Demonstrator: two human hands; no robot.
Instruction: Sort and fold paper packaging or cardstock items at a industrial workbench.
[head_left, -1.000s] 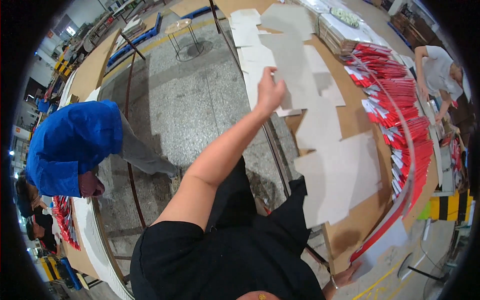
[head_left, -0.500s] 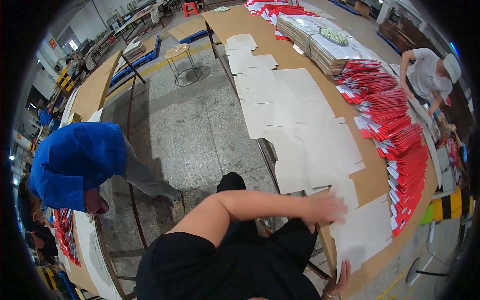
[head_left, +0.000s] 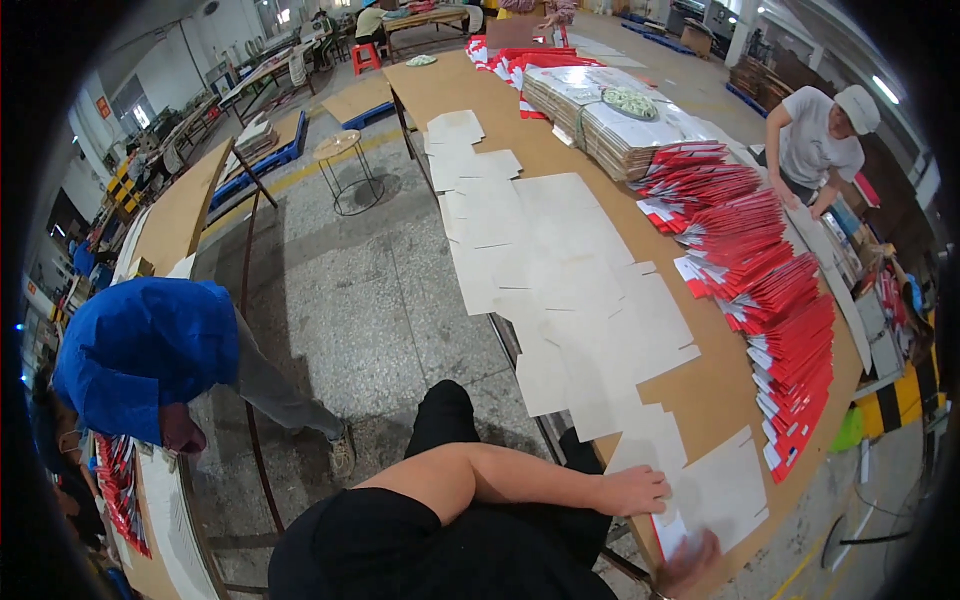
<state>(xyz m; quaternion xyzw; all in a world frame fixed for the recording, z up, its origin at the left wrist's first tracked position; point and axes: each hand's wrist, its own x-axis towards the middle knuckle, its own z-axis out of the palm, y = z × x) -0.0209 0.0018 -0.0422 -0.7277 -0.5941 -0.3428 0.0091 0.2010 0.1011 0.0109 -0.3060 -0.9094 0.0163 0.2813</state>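
Note:
Flat off-white cardboard blanks with slits in their edges overlap along the near side of the table. My left hand lies palm down at the corner of the nearest blanks, fingers slightly bent. Just below it a narrow white strip with a red edge shows, as if a blank's printed side is turned up. My right hand is beside that strip, close to the table's near edge. Motion smears its fingers, so whether it grips anything cannot be seen.
Red-and-white folded cartons fan out along the brown tabletop. Beyond them stands a bundled cardboard stack with a plate on top. A person in blue bends at the left; another in white works across the table. A round stool stands behind.
My left hand has come down onto the blanks near the right hand. My right hand has shifted slightly, and a red-edged strip now shows between them. The view has tilted up a little.

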